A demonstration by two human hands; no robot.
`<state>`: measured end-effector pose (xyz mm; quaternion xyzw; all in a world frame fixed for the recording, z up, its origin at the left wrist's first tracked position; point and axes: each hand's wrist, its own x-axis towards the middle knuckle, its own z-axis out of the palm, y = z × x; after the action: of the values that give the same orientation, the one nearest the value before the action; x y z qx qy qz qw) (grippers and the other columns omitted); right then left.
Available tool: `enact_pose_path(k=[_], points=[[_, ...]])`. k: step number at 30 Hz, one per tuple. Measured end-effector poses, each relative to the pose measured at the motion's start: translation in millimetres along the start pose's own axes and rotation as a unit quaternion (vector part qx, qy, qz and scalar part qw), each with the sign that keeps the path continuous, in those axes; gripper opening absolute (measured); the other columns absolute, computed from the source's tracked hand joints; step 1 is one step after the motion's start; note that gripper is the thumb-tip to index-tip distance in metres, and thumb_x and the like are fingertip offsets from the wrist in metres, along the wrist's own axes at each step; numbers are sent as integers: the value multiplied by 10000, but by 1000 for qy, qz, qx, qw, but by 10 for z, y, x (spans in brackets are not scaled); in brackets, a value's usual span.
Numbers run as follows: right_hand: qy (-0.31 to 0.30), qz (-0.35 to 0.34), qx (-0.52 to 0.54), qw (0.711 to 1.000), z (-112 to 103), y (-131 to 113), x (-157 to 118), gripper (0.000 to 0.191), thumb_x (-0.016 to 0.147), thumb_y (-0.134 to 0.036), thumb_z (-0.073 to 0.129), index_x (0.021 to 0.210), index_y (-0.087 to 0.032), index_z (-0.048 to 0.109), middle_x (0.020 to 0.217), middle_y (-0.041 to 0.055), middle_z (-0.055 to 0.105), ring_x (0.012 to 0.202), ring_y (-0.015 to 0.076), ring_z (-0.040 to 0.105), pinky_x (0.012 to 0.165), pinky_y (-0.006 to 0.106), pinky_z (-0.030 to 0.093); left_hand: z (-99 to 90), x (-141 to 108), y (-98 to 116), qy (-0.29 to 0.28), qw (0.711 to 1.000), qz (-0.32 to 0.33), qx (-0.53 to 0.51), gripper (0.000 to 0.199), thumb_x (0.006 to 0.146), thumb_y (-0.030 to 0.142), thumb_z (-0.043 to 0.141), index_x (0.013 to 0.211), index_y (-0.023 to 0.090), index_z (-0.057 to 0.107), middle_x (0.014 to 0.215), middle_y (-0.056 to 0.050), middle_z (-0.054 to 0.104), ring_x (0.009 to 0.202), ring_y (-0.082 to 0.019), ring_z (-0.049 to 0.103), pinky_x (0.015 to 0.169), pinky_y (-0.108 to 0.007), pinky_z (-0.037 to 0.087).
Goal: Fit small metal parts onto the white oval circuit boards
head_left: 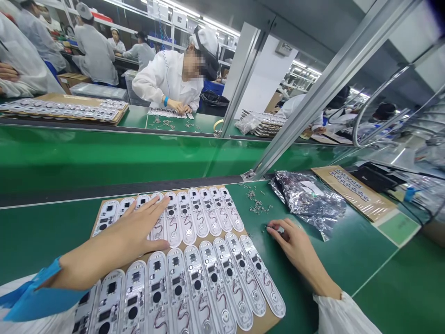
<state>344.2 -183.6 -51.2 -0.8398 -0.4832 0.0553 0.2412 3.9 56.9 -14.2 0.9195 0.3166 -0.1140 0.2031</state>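
Two rows of white oval plastic housings with circuit boards, black discs and red wires lie on a cardboard sheet. My left hand rests flat over the upper row, fingers spread, with a blue band at the wrist. To the right of the cardboard, my right hand touches the green table, its thumb and index finger pinched at a tiny dark piece too small to name. Small metal parts lie scattered just above it, beside the upper row.
A silvery plastic bag lies at the right, near another cardboard sheet with small boards. A metal post rises behind the table. Across the green divider, a person in white handles similar housings.
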Motion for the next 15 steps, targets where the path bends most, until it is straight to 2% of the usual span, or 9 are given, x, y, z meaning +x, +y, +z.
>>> enact_pose_path(k=[3, 8, 12, 15], points=[[-2, 1, 2, 1000, -10, -26, 34, 601, 883, -753, 375, 795, -222, 640, 834, 58, 621, 495, 147, 479, 538, 325, 423, 7, -2, 2, 11, 1000, 0, -13, 998, 807, 537, 617, 1569, 133, 116, 1618, -86, 93, 1513, -307, 59, 1226, -565, 69], [18, 10, -2, 1000, -93, -79, 56, 572, 892, -735, 400, 872, -225, 658, 690, 41, 638, 516, 186, 520, 541, 328, 432, 14, 0, 5, 16, 1000, -2, -23, 999, 791, 517, 641, 1567, 132, 142, 1615, -95, 127, 1509, -317, 75, 1221, -580, 77], [8, -23, -2, 1000, -117, -82, 94, 585, 888, -738, 407, 850, -236, 705, 888, 77, 713, 671, 223, 625, 642, 358, 490, 37, -2, -20, 19, 999, 1, -28, 988, 796, 519, 644, 1566, 142, 153, 1616, -94, 117, 1509, -320, 75, 1221, -581, 81], [14, -44, -9, 999, -88, -100, 107, 566, 920, -694, 390, 943, -240, 728, 1028, 95, 706, 722, 228, 646, 700, 379, 509, 67, -2, -44, 28, 999, 6, -29, 996, 798, 527, 650, 1568, 150, 142, 1618, -87, 116, 1511, -315, 70, 1227, -568, 88]])
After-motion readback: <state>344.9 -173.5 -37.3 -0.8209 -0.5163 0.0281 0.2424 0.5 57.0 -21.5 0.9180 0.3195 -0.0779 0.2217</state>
